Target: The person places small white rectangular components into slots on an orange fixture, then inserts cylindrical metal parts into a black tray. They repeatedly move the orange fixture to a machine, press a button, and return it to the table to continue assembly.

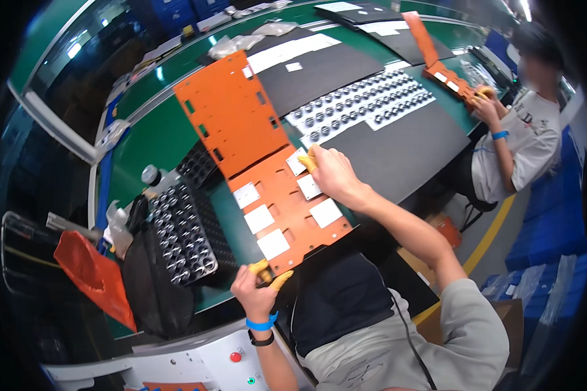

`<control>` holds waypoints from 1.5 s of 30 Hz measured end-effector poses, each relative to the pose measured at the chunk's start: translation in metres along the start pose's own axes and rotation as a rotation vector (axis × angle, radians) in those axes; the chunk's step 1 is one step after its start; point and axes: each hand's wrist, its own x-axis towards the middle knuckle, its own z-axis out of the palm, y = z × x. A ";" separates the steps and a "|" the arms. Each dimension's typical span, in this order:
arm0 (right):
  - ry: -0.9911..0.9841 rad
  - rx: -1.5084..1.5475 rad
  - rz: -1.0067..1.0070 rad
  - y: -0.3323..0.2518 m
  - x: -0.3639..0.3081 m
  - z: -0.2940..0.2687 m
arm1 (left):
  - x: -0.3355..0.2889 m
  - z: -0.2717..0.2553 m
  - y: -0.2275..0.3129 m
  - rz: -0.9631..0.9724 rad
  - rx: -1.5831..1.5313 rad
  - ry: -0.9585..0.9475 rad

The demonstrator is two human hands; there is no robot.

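A hinged orange panel (280, 207) lies unfolded on the green bench, its far half (231, 117) reaching away from me. Several white square pads sit in two columns on the near half. My right hand (336, 174), with yellow covers on the fingertips, is closed at the edge of the far right pad (296, 163); the fingers partly hide the pad. At the panel's near left corner is my left hand (255, 292), also with yellow fingertip covers. Its thumb and fingers are apart beside that corner, and I cannot tell whether they press on it.
Left of the panel stands a black rack (184, 234) of round silver-topped cells. On the right, a dark mat (398, 153) bears white sheets with rows of round black pieces (365, 101). Beyond it another person (518, 130) handles an orange strip (451, 79). An orange bag (91, 274) hangs left.
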 end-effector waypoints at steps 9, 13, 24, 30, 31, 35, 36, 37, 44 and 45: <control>0.297 -0.416 -0.295 0.098 0.029 -0.074 | 0.000 0.008 -0.002 0.058 0.002 0.025; 0.245 -0.652 -0.800 0.161 0.018 -0.107 | -0.003 0.003 -0.001 0.053 0.017 0.023; 0.182 -0.381 -0.456 0.138 -0.065 -0.131 | -0.005 0.009 -0.002 -0.019 -0.004 0.013; 0.003 -0.323 -0.353 0.146 -0.049 -0.130 | -0.005 0.008 -0.001 0.006 0.033 0.011; 0.012 -0.314 -0.365 0.143 -0.041 -0.128 | -0.004 0.008 -0.002 0.020 0.044 0.014; 0.130 -0.299 -0.417 0.143 -0.009 -0.113 | -0.006 0.010 -0.004 0.002 0.021 0.018; 0.135 -0.303 -0.397 0.143 -0.001 -0.109 | -0.005 0.010 -0.004 0.005 0.017 0.021; 0.139 -0.307 -0.378 0.146 0.006 -0.105 | -0.005 0.010 -0.004 0.007 0.013 0.023; 0.165 -0.393 -0.387 0.166 0.033 -0.086 | -0.004 0.010 -0.002 0.021 0.000 0.033; 0.175 -0.407 -0.396 0.168 0.034 -0.085 | -0.005 0.010 -0.005 0.049 0.001 0.039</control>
